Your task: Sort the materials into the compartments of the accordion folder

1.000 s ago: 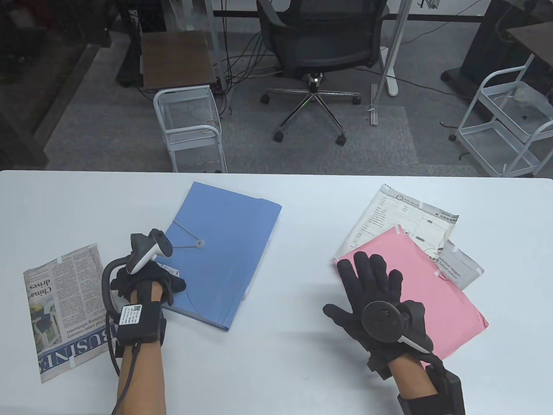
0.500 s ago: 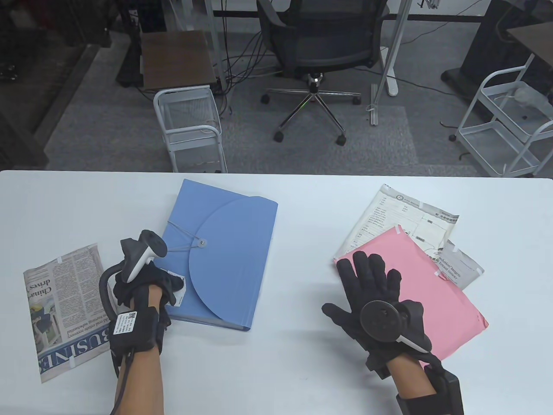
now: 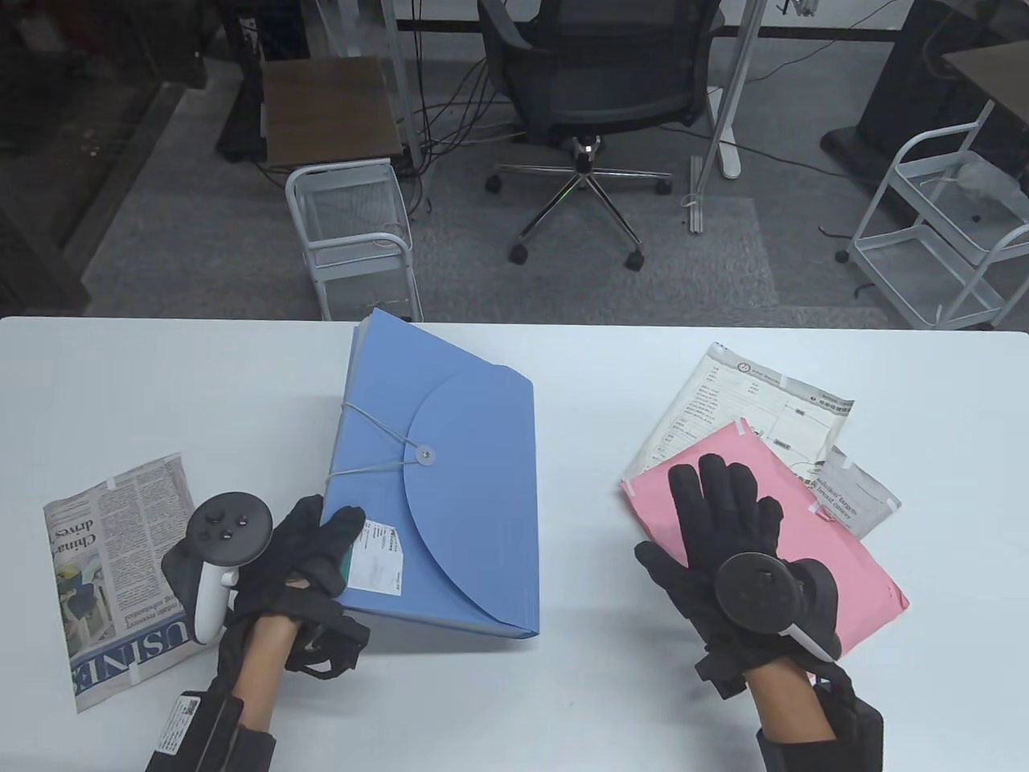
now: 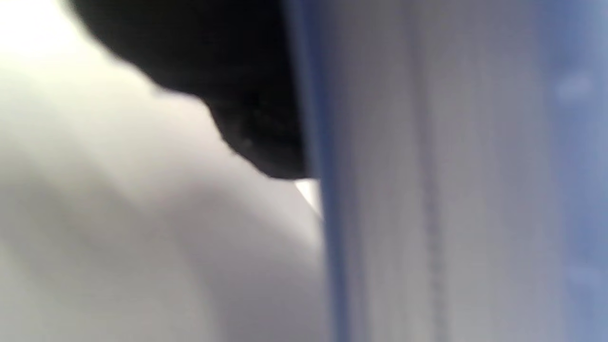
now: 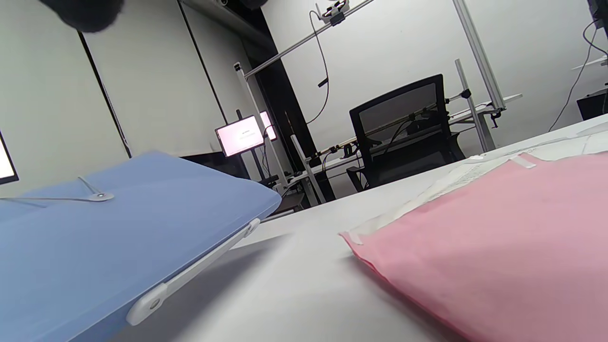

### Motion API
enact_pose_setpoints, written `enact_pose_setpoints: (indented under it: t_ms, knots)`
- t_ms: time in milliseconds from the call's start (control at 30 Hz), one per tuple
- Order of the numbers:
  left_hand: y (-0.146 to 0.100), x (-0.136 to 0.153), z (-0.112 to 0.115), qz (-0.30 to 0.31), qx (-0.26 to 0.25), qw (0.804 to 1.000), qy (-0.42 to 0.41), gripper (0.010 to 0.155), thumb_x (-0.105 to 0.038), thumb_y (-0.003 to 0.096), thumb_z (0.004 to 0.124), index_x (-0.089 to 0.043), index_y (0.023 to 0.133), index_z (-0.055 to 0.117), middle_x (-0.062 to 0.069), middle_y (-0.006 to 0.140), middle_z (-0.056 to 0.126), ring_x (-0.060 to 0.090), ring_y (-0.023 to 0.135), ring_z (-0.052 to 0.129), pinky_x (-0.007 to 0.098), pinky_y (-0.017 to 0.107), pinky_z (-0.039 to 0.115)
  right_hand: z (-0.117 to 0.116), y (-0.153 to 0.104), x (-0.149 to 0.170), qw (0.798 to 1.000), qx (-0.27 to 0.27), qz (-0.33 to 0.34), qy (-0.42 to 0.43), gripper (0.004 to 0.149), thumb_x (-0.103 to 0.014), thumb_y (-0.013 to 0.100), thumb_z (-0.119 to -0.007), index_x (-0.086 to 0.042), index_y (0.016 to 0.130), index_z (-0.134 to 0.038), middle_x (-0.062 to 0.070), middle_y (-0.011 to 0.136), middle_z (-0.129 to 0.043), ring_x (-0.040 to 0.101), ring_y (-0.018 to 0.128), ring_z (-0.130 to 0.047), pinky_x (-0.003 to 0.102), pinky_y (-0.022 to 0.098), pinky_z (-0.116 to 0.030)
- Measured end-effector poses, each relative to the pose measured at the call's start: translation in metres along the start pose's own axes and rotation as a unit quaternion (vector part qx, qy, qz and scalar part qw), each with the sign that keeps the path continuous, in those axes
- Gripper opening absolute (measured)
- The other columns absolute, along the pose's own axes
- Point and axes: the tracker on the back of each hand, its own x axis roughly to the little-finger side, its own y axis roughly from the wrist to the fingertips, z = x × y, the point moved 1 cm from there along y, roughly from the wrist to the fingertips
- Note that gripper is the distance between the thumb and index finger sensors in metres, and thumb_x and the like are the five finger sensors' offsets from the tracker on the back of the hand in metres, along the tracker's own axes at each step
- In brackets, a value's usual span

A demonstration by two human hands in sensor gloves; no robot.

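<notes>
The blue accordion folder (image 3: pixel 450 482) is closed, its round flap tied by an elastic cord on a button (image 3: pixel 425 457). My left hand (image 3: pixel 309 555) grips its near left corner by the white label and holds the folder tilted, far edge raised off the table. It fills the left wrist view (image 4: pixel 451 190), blurred, and shows in the right wrist view (image 5: pixel 118 228). My right hand (image 3: pixel 719 523) rests flat, fingers spread, on the pink envelope (image 3: pixel 836 555), also in the right wrist view (image 5: pixel 498 247). A folded newspaper (image 3: pixel 120 579) lies at the left.
Under the pink envelope lie a printed white sheet (image 3: pixel 748 402) and a small white packet (image 3: pixel 856 498). A white wire cart (image 3: pixel 354 233) and an office chair (image 3: pixel 595 104) stand beyond the table's far edge.
My left hand turned palm-up at the folder's near left corner and lifted and swung the folder, so it now stands tilted. My right hand slid a little further onto the pink envelope.
</notes>
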Motion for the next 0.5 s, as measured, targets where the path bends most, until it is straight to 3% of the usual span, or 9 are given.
enact_pose_setpoints:
  t_ms: [200,500]
  knots:
    - [-0.01,0.002,0.036,0.008,0.031,0.996,-0.079,0.037,-0.044,0.0615,0.067,-0.018,0.087,0.073,0.003,0.073,0.09,0.014,0.031,0.111,0.023,0.015,0.095,0.011,-0.004,0.005,1.0,0.022,-0.011,0.01,0.085,-0.07,0.056,-0.054,-0.021,0.118,-0.025,0.027,0.124,-0.02,0.058,0.109,-0.02,0.084,0.067,-0.024]
    - [-0.012,0.003,0.071,-0.003,0.082,0.994,-0.072,0.04,-0.043,0.0623,0.062,-0.015,0.089,0.07,0.005,0.075,0.088,0.016,0.035,0.111,0.024,0.017,0.097,0.009,-0.003,0.006,1.0,0.016,-0.013,0.004,0.084,-0.07,0.056,-0.054,-0.021,0.118,-0.025,0.027,0.124,-0.02,0.058,0.109,-0.02,0.084,0.067,-0.024]
